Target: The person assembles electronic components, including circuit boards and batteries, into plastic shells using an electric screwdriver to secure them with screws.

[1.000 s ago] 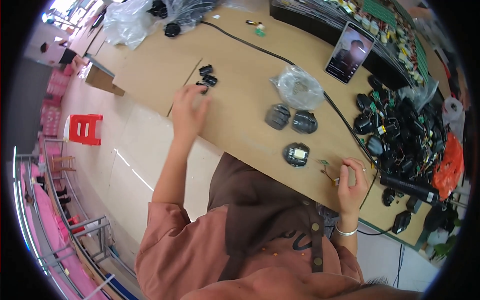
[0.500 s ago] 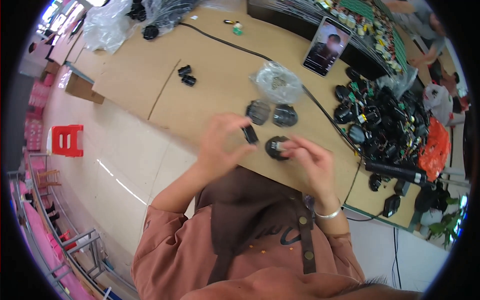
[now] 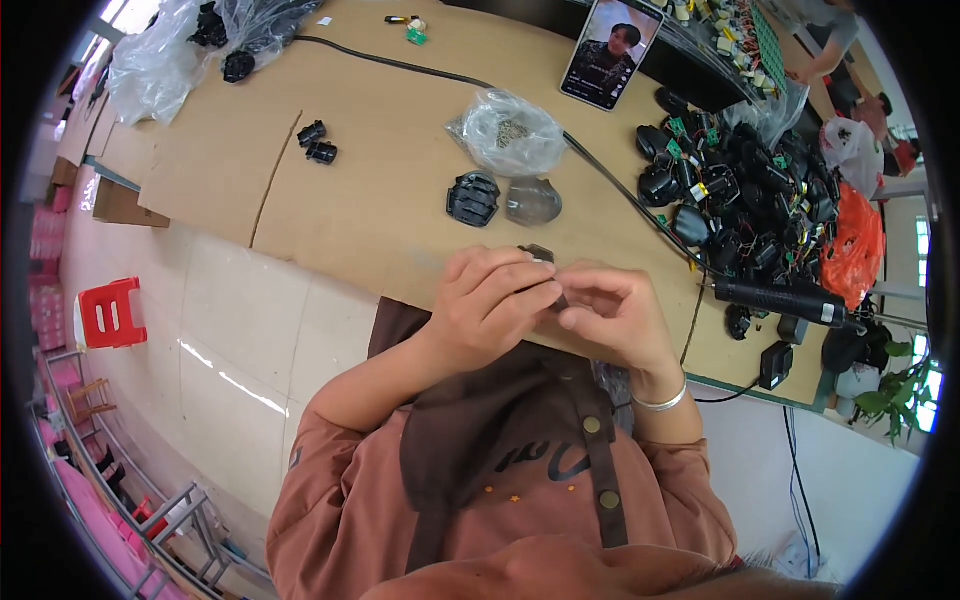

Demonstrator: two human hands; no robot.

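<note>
One black part (image 3: pixel 539 253) sits between left hand (image 3: pixel 492 305) and right hand (image 3: pixel 618 312), both gripping it.

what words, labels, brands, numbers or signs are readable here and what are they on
None reads clearly enough to quote.
Phone screen: small pale text, too small to read.
Reddish-brown shirt: large dark lettering, partly covered by the dark brown apron, no whole word readable.
Black cylindrical tool: pale mark near one end, too small to read.

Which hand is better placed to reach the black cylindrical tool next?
Right, probably: the right hand is nearer the black cylindrical tool, which lies farther right. The left hand is farther away; both are at a dark part.
</note>
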